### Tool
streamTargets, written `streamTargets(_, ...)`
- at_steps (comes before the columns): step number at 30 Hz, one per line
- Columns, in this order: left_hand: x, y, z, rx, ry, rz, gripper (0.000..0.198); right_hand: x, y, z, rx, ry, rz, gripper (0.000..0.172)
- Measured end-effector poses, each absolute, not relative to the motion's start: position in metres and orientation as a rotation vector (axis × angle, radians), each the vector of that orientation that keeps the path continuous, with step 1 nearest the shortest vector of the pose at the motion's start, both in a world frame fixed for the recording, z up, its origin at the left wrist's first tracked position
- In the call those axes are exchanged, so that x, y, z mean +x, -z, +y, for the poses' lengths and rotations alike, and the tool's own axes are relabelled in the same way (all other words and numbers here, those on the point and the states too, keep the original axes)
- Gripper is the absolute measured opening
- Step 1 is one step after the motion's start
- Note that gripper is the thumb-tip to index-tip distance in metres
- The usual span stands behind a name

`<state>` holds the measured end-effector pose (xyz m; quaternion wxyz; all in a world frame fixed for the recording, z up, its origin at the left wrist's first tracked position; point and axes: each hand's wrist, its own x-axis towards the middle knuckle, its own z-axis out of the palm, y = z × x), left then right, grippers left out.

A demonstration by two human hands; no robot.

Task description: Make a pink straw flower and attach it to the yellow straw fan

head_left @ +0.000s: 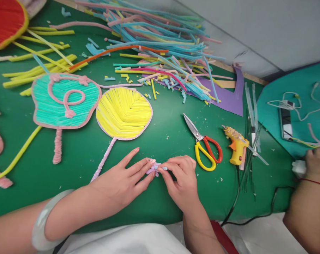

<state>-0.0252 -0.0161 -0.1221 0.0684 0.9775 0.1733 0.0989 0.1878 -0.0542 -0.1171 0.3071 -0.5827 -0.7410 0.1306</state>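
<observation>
Between my two hands is a small pale purple flower shape (151, 171), with a bit of light blue at its middle. My left hand (122, 181) holds its left side with the fingertips, the index finger raised away. On the other side, my right hand (183, 178) pinches its right edge between thumb and fingers. Part of the flower is hidden by the fingertips. Just beyond my left hand lies a round yellow fan shape (124, 114) with a purple rim and wrapped handle. A turquoise fan shape (46, 109) with a pink rim lies left of it.
Scissors (202, 144) and a yellow glue gun (236, 145) with a black cord lie to the right, beside clear glue sticks (251, 106) and dark green wires. Coloured pipe cleaners (160, 28) are heaped at the back. Another person's hand (318, 164) rests at the right edge.
</observation>
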Motion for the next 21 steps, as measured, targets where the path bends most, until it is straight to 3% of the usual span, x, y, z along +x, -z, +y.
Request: streamTargets(21,-0.0265,0.1208,-0.0158,2.926,-0.298,0.526,0.043,0.1874,0.1158,-0.0534,-1.542,-0.348,-1.937,0.006)
